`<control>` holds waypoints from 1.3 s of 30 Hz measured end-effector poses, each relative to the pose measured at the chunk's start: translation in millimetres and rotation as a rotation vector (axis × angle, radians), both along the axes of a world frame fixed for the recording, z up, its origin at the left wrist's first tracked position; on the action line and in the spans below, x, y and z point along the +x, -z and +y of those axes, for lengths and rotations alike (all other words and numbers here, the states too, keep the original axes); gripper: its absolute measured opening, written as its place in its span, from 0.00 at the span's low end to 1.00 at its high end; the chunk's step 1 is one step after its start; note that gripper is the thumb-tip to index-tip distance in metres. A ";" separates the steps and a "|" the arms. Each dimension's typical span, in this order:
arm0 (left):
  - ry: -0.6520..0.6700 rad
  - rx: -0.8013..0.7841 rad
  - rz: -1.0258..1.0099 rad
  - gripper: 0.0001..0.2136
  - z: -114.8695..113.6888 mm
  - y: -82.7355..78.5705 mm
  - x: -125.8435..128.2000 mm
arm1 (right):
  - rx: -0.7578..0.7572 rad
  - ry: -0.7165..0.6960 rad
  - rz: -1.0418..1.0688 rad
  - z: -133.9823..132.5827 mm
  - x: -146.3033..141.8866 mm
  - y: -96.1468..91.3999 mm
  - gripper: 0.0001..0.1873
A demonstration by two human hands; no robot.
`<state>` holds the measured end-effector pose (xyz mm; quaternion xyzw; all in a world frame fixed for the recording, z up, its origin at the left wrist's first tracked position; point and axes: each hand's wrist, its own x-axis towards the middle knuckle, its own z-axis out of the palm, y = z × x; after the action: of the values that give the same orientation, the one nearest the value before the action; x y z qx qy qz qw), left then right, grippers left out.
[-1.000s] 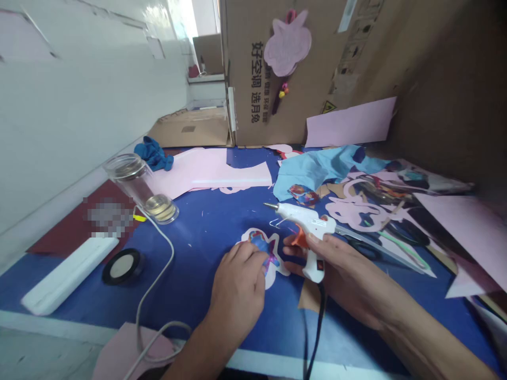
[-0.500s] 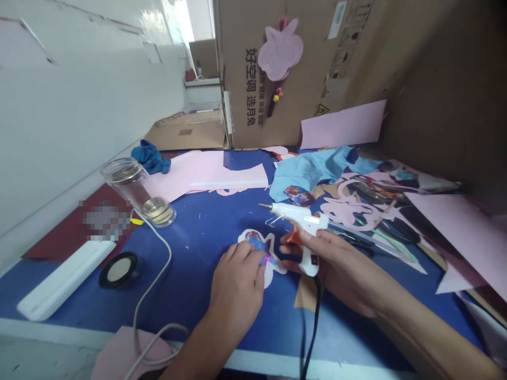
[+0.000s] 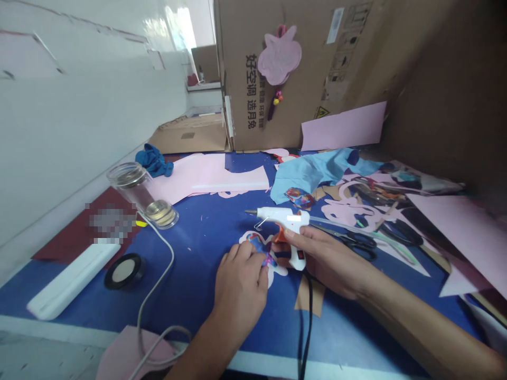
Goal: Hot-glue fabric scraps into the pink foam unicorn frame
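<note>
My right hand is wrapped round the handle of a white hot glue gun, fingers at its orange trigger. The gun's metal nozzle points left, above the table. A glue stick juts from its rear, and a black cord hangs from the handle. Under the curled fingers of my left hand is a pale paper cutout with a colourful blue, red and purple patterned piece on it. My left fingers press on this piece and partly cover it. A scrap of brown card lies beside the cutout.
At left stand a lidded glass, a roll of black tape, a white power strip and a white cable. Light blue cloth, black-handled scissors and pink paper lie right. A cardboard box rises behind.
My right hand has brought the glue gun left, so its nozzle is now over the cutout's upper left side. My left hand stays on the cutout. The view has shifted slightly.
</note>
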<state>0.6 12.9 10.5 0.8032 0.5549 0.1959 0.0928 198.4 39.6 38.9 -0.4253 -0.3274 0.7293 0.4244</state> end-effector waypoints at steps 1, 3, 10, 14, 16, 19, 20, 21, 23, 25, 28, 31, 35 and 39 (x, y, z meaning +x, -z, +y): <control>-0.001 -0.001 0.000 0.07 0.1 0.0 0.0 | 0.004 -0.005 0.001 0.8 -0.2 0.6 0.23; -0.003 -0.003 0.001 0.07 0.1 0.3 0.1 | 0.010 -0.015 -0.002 2.3 -0.5 2.0 0.23; -0.003 0.020 -0.002 0.07 -0.4 2.6 0.4 | 0.002 -0.020 0.021 3.2 -2.2 5.1 0.21; -0.005 0.027 -0.007 0.07 0.2 3.1 0.5 | -0.014 -0.004 0.049 3.4 -2.7 5.5 0.20; -0.006 0.029 -0.005 0.06 0.2 3.0 0.6 | -0.023 0.004 0.066 3.6 -2.8 6.0 0.19; -0.015 0.034 0.003 0.05 0.5 2.7 1.6 | -0.029 0.022 0.087 3.9 -3.6 6.4 0.18; -0.022 0.035 0.005 0.05 0.8 2.5 2.2 | -0.024 0.026 0.091 4.0 -4.1 6.3 0.17; -0.028 0.035 0.009 0.05 1.1 2.3 2.8 | -0.019 0.023 0.095 4.2 -4.5 6.0 0.17; -0.036 0.033 0.021 0.05 1.9 1.7 4.0 | -0.008 0.008 0.098 4.5 -5.3 5.3 0.18; -0.043 0.034 0.039 0.05 2.6 0.9 5.2 | -0.003 -0.009 0.096 4.6 -5.7 4.6 0.19; -0.056 0.040 0.055 0.06 3.4 -0.2 6.6 | 0.002 -0.009 0.089 4.1 -6.0 4.4 0.20; -0.064 0.038 0.057 0.06 4.3 -0.7 7.4 | 0.031 -0.005 0.108 3.4 -7.1 4.8 0.18; -0.073 0.046 0.038 0.06 5.3 -0.2 7.5 | 0.058 -0.021 0.129 3.0 -8.5 4.6 0.18; -0.085 0.037 0.012 0.08 6.1 -0.3 7.4 | 0.048 -0.006 0.121 3.5 -6.0 5.2 0.19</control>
<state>8.0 19.0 10.8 0.7815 0.5854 0.2052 0.0661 192.4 43.1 33.7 -0.3690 -0.3199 0.7468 0.4514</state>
